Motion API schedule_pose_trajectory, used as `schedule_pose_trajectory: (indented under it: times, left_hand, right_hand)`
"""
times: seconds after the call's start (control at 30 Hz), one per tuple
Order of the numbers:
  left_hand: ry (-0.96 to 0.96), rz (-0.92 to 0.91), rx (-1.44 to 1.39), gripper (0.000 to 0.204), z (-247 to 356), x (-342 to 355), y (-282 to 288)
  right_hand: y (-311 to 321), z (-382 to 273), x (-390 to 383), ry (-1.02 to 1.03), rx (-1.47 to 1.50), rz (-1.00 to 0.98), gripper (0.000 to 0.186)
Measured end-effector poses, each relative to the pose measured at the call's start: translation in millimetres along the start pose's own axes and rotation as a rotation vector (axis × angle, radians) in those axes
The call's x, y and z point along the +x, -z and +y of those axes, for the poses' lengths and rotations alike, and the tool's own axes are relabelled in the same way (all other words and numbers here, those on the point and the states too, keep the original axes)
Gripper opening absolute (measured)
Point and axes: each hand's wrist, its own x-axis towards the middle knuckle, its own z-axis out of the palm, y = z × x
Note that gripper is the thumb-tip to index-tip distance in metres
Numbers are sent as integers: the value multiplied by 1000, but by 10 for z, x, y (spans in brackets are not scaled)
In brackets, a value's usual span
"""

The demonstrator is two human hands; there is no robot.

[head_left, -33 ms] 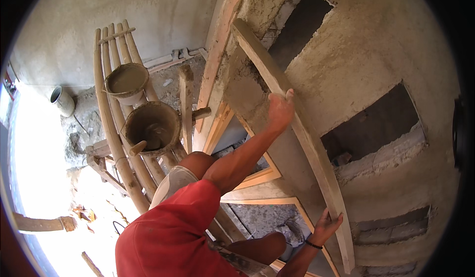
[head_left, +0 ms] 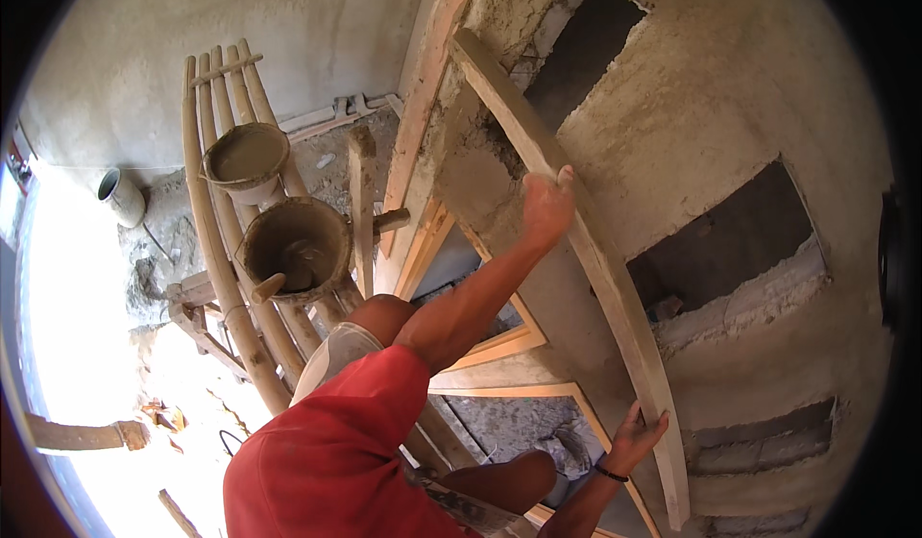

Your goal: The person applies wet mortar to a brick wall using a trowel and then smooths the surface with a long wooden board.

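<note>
A long wooden straightedge board (head_left: pixel 607 283) lies along the plastered wall (head_left: pixel 691 125), slanting from upper left to lower right and bowed by the lens. Around its upper half, my left hand (head_left: pixel 548 207) is closed with the thumb up on the edge. Lower down, my right hand (head_left: pixel 634 439), with a dark bracelet at the wrist, grips the same board near its lower end. The board crosses beside dark rectangular openings (head_left: pixel 725 240) in the wall. Whether its whole length touches the plaster I cannot tell.
Left of me, a bamboo-pole scaffold (head_left: pixel 206 207) carries a bucket of grey mix (head_left: pixel 248 158) and a darker bucket (head_left: pixel 296 247) with a wooden-handled tool (head_left: pixel 269 288). Wooden window frames (head_left: pixel 504 351) stand below my arms. A metal bucket (head_left: pixel 122 197) rests on the floor.
The board's upper end has risen slightly, and both hands have shifted a little up or to the right with it. Both keep their grip.
</note>
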Motion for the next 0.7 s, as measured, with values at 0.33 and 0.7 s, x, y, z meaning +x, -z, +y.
schedule_pose_trajectory:
  times: [0.33, 0.7]
  left_hand:
    - [-106, 65, 10, 57, -379, -101, -65]
    - [-203, 0, 123, 59, 876, 67, -92]
  right_hand:
    - [229, 152, -4, -51, -2, 53, 55]
    - [-547, -107, -103, 74, 109, 90, 62]
